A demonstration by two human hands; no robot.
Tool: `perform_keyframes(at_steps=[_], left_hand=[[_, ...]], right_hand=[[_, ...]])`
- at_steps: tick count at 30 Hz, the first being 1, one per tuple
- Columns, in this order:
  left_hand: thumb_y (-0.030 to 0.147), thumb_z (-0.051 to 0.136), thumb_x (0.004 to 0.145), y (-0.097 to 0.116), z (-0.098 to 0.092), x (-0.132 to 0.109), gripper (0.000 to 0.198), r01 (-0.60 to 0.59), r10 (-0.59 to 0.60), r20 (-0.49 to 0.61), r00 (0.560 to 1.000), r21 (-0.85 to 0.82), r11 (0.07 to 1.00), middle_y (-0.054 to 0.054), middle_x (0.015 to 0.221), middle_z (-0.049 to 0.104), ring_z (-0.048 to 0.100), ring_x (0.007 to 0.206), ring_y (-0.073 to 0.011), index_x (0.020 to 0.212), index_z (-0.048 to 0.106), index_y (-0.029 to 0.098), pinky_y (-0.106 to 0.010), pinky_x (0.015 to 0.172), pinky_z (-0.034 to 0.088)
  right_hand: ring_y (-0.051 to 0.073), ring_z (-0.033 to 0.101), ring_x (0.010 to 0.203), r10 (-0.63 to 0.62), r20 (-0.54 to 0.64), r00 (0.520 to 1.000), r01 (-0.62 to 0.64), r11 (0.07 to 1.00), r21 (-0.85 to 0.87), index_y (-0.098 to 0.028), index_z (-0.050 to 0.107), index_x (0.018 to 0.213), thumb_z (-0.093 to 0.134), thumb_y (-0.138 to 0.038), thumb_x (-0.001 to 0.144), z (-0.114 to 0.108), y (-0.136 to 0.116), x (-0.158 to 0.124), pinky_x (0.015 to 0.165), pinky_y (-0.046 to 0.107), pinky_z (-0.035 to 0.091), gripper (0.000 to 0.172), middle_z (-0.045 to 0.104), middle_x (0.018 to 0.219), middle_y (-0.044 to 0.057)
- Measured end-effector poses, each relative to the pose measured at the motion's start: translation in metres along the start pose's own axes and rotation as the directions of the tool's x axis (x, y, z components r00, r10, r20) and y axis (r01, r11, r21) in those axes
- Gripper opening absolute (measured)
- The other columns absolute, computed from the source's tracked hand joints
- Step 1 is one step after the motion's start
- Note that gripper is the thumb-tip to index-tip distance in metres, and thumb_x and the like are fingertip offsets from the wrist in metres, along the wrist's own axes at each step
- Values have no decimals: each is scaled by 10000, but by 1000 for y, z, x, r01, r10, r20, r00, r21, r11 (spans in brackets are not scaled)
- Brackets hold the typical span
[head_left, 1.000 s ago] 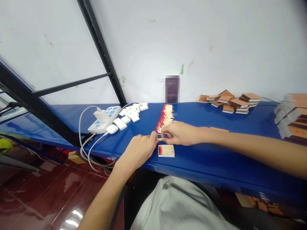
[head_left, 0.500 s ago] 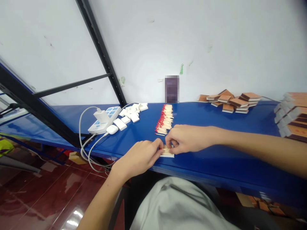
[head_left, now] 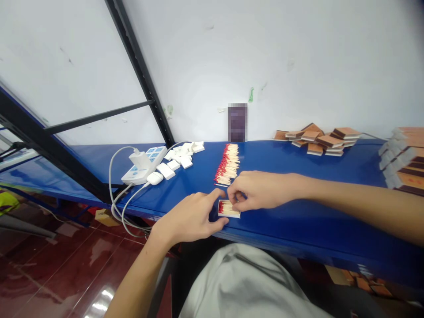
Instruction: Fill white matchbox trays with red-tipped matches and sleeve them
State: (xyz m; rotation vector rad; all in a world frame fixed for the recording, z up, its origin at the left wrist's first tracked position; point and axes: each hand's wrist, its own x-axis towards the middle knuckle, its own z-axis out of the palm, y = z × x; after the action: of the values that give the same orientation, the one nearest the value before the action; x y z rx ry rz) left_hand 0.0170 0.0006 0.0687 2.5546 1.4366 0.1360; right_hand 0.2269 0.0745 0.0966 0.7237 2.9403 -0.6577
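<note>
A small white matchbox tray (head_left: 229, 215) lies near the table's front edge, filled with red-tipped matches (head_left: 226, 206). At its left end is my left hand (head_left: 194, 216), open, with thumb and forefinger spread to either side of the tray. My right hand (head_left: 256, 190) is closed over the tray's right end, its curled fingertips down at the pale match ends. Whether anything is pinched between those fingers is hidden. Just beyond the tray lies a long row of loose matches (head_left: 228, 163), red heads pointing left.
White tray pieces (head_left: 180, 154) are heaped at the back left, beside a power strip (head_left: 145, 165) with cables and a white earphone case (head_left: 154, 178). Brown matchbox sleeves (head_left: 327, 140) lie at the back right. More boxes (head_left: 409, 161) are stacked at the far right. A blurred dark object (head_left: 237, 123) stands against the wall.
The fingers of my left hand have spread apart and drawn off the matches, so the red heads in the tray now show. My right hand has barely moved.
</note>
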Motion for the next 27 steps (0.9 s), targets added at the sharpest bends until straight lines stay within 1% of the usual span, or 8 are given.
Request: perform_keyframes(at_steps=[3, 8, 13, 16, 19, 22, 24, 27], left_hand=[[428, 575, 916, -1, 0, 2, 305, 3, -3, 2, 1000, -21, 1000, 11, 733, 603, 604, 691, -206, 1141, 547, 225, -282, 569, 332], [407, 556, 935, -3, -2, 4, 228, -22, 23, 18, 1000, -77, 997, 37, 649, 554, 571, 619, -164, 1056, 596, 218, -274, 553, 323], [482, 574, 928, -6, -2, 5, 306, -38, 39, 3, 999, -139, 990, 45, 664, 545, 517, 591, -141, 1068, 598, 211, -260, 549, 321], [507, 467, 984, -7, -1, 7, 339, -48, 39, -52, 998, -180, 982, 27, 718, 570, 515, 619, -141, 1043, 601, 201, -257, 574, 350], [443, 382, 1027, -7, 1, 10, 340, -53, 38, -76, 996, -199, 978, 3, 772, 606, 543, 671, -150, 1023, 613, 194, -262, 623, 386], [412, 420, 1014, -8, 4, 11, 295, -46, 34, -72, 997, -184, 982, 0, 797, 620, 562, 693, -155, 1055, 619, 198, -267, 635, 395], [414, 448, 1003, -8, 4, 11, 280, -35, 22, -67, 998, -191, 981, 7, 795, 620, 561, 683, -150, 1075, 618, 203, -267, 630, 394], [414, 399, 1026, -9, 2, 10, 297, -38, 26, -51, 998, -260, 965, 18, 804, 635, 565, 691, -143, 1047, 618, 214, -270, 669, 406]], right_hand=[[115, 535, 612, -3, -6, 1000, 3, 1000, 2, -194, 695, 801, 570, -264, 845, 1, 0, 0, 573, 236, 343, 150, 669, 723, -4], [116, 530, 602, -15, -13, 1000, 15, 1000, 4, -199, 677, 785, 557, -277, 855, 4, 2, 1, 558, 239, 328, 160, 659, 692, -12], [111, 512, 566, -18, -6, 1000, 18, 1000, 20, -192, 678, 778, 559, -319, 868, 7, 5, 2, 530, 244, 315, 197, 651, 678, -10], [116, 516, 570, -24, -19, 1000, 24, 1000, 9, -188, 686, 794, 547, -357, 889, 3, 5, 2, 537, 250, 318, 238, 664, 693, 0], [127, 535, 589, -10, -54, 998, 8, 999, -34, -193, 695, 835, 534, -363, 901, -8, 6, -3, 558, 259, 329, 243, 678, 716, 8], [156, 559, 625, 67, -125, 990, -89, 979, -182, -206, 687, 799, 591, -440, 864, -24, 14, -14, 561, 273, 332, 261, 671, 738, 27], [160, 518, 536, 205, -162, 965, -245, 924, -295, -211, 663, 706, 659, -527, 795, -34, 25, -23, 522, 283, 306, 329, 621, 642, 28], [152, 468, 439, 381, -171, 908, -418, 835, -359, -218, 655, 669, 721, -563, 733, -44, 42, -38, 505, 291, 302, 357, 555, 532, 8]])
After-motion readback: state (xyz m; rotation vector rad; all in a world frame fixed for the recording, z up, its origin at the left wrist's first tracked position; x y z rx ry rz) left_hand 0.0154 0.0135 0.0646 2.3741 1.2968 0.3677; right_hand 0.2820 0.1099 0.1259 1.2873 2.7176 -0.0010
